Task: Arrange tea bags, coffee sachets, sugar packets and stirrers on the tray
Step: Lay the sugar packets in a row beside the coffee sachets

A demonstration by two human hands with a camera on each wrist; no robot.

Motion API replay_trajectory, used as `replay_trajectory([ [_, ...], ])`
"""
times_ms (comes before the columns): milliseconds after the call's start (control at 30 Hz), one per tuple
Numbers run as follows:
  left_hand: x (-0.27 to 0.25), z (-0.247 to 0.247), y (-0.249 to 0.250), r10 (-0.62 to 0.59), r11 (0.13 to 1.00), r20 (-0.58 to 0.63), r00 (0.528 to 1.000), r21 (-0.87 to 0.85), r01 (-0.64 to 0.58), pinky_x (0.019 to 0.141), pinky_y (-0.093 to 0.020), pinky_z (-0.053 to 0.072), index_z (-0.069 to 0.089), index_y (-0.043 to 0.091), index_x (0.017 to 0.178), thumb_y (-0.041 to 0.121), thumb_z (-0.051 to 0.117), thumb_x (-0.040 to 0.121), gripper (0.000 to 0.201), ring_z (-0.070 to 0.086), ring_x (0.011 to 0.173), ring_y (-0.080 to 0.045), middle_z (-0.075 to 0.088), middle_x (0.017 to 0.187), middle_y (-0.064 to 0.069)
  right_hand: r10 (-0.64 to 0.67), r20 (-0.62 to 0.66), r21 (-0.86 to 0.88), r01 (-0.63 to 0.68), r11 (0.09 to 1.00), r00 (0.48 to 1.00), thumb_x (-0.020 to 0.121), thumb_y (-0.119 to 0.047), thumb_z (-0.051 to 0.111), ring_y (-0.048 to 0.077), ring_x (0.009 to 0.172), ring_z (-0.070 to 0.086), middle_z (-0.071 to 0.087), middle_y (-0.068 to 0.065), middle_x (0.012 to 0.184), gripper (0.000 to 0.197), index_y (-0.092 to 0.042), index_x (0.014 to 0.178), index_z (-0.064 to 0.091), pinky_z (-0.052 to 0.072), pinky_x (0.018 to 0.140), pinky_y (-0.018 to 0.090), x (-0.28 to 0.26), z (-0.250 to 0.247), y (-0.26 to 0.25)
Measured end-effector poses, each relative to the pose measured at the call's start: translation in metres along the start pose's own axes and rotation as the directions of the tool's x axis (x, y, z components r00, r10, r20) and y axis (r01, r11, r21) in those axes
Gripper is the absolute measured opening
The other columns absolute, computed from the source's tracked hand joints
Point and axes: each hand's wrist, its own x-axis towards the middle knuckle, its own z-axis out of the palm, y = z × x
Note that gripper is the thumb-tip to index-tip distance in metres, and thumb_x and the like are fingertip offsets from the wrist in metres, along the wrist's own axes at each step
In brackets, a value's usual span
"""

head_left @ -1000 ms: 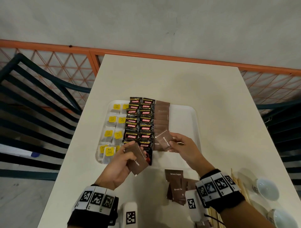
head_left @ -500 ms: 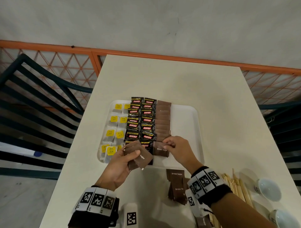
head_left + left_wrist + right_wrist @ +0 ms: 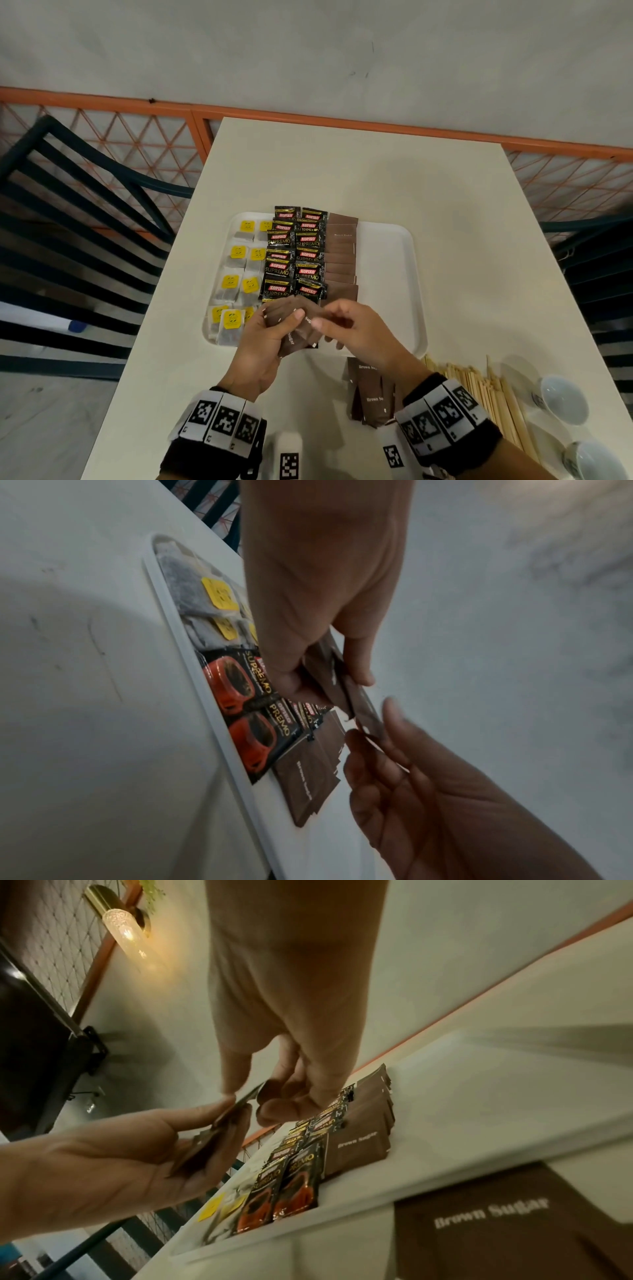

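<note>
At lower centre of the head view, the left hand grips a small fan of brown paper sugar packets whose top edge the right hand pinches, just over the white plastic tray's near edge on the cream desk.

Glossy foil coffee sachets, matt brown paper sugar packets, filter-paper tea bags, pale wooden stirrers; smooth white plastic tray, matt cream bench.
</note>
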Motion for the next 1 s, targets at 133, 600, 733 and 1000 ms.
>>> replay_trajectory([
  [133,0.0,0.0,-0.004,-0.002,0.999,-0.003,1.0,0.035,0.002,0.063,-0.033,0.058,0.057,0.003,0.115,0.009,0.07,0.071,0.046,0.069,0.087,-0.027,0.069,0.103,-0.019,0.052,0.001,0.196,-0.051,0.979,0.999,0.086,-0.01,0.062,0.012,0.075,0.066,0.069,0.005,0.085,0.008,-0.011,0.094,0.061,0.054,0.066,0.022,-0.002,0.0,0.005],
  [600,-0.003,-0.014,-0.007,-0.154,0.988,0.128,0.98,0.003,0.155,0.067,-0.026,0.058,0.051,-0.003,0.123,-0.013,0.044,0.087,0.039,0.062,0.092,-0.026,0.062,0.105,-0.019,0.199,-0.209,0.163,-0.167,0.973,0.957,0.09,-0.012,0.056,0.01,0.069,0.059,0.066,-0.002,0.073,0.011,-0.02,0.085,0.062,0.045,0.061,0.018,-0.006,-0.032,0.03],
  [733,-0.003,-0.017,-0.006,-0.129,0.992,0.104,0.986,0.014,0.128,0.068,-0.025,0.058,0.055,0.001,0.121,-0.011,0.049,0.086,0.037,0.064,0.093,-0.024,0.065,0.104,-0.016,0.177,-0.188,-0.058,-0.191,0.98,0.966,0.087,-0.017,0.061,0.013,0.07,0.059,0.068,0.002,0.079,0.003,-0.018,0.087,0.064,0.046,0.066,0.021,0.0,-0.03,0.044],
  [1000,-0.011,-0.017,-0.005,-0.087,0.992,0.084,0.993,0.101,0.079,0.065,-0.021,0.056,0.065,0.009,0.104,-0.006,0.057,0.083,0.027,0.067,0.085,-0.018,0.071,0.09,-0.007,0.112,-0.356,-0.167,-0.181,0.969,0.928,0.082,-0.017,0.067,0.012,0.063,0.057,0.065,0.007,0.073,0.012,-0.011,0.081,0.058,0.045,0.063,0.017,0.008,-0.011,0.051],
])
